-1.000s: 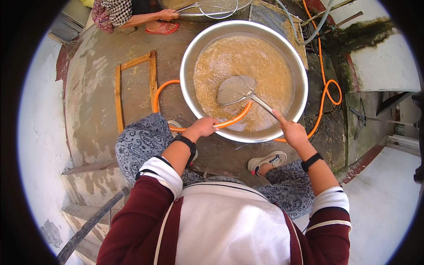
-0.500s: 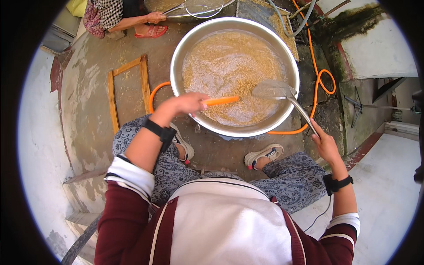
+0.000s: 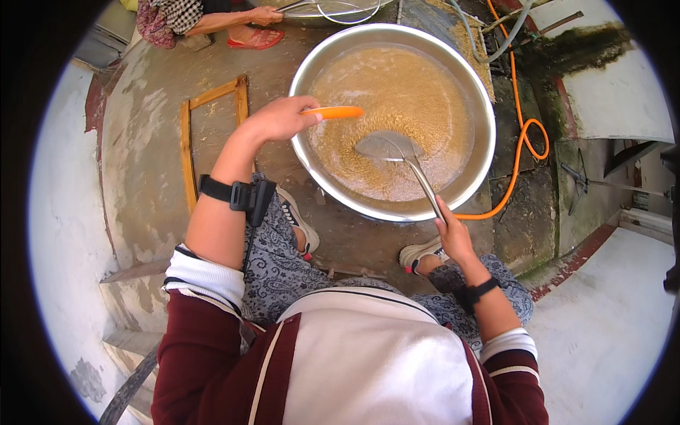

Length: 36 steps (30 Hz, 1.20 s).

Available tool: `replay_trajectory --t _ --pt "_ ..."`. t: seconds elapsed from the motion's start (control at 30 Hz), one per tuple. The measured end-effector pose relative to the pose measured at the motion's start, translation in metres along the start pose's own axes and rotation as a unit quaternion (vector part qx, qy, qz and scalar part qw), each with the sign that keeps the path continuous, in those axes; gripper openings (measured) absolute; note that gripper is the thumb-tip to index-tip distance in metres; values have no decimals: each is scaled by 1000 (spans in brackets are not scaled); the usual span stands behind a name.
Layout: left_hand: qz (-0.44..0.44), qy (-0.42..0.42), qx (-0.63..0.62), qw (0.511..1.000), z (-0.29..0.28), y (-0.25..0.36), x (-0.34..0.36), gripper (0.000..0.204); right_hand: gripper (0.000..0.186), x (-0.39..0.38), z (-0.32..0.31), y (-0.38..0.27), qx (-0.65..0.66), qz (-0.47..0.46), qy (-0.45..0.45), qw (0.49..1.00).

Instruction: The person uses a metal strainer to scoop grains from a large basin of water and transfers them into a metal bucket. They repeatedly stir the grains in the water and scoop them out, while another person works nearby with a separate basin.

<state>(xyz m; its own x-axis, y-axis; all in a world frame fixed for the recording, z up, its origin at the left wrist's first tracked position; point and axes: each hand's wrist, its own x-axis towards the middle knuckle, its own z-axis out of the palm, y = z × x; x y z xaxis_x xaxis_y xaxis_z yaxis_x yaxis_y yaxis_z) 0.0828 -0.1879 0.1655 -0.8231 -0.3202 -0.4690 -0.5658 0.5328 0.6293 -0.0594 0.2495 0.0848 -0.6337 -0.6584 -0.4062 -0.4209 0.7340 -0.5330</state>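
A wide metal basin (image 3: 487,142) stands on the ground in front of me, holding cloudy water and golden grain (image 3: 425,92). My left hand (image 3: 282,117) is closed round the end of an orange hose (image 3: 340,112), held over the basin's left part. The hose's free end points right, above the water. Low at the right, my right hand (image 3: 453,230) grips the handle of a mesh skimmer (image 3: 386,146). The skimmer's head sits at the water's surface near the middle, with grain gathered and rippling around it.
A co-worker's hand (image 3: 266,15) holds another round strainer (image 3: 347,10) at the far left. An empty wooden frame (image 3: 187,152) lies on the ground to the left. The orange hose curls along the basin's right side, near a grey hose (image 3: 489,58).
The skimmer has swept left from the basin's right side to its middle, my right hand moving with it. My left hand has shifted up and slightly left with the hose end.
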Motion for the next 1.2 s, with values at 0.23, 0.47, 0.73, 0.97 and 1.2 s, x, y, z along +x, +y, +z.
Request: replay_trajectory --t 0.23,0.47,0.73,0.97,1.2 --pt "15 105 33 994 -9 -17 11 33 55 69 39 -22 -4 -14 41 999" --pt "53 152 69 985 -15 -14 15 25 58 76 32 -48 -160 -26 -40 986" --pt "11 143 35 989 -16 -8 19 26 62 7 -32 -17 -210 -19 -71 975" --pt "-4 163 51 985 -19 3 12 25 60 3 -72 7 -76 -1 25 997" --pt "-2 185 54 981 -20 8 10 25 68 116 -16 -32 -98 52 61 992"
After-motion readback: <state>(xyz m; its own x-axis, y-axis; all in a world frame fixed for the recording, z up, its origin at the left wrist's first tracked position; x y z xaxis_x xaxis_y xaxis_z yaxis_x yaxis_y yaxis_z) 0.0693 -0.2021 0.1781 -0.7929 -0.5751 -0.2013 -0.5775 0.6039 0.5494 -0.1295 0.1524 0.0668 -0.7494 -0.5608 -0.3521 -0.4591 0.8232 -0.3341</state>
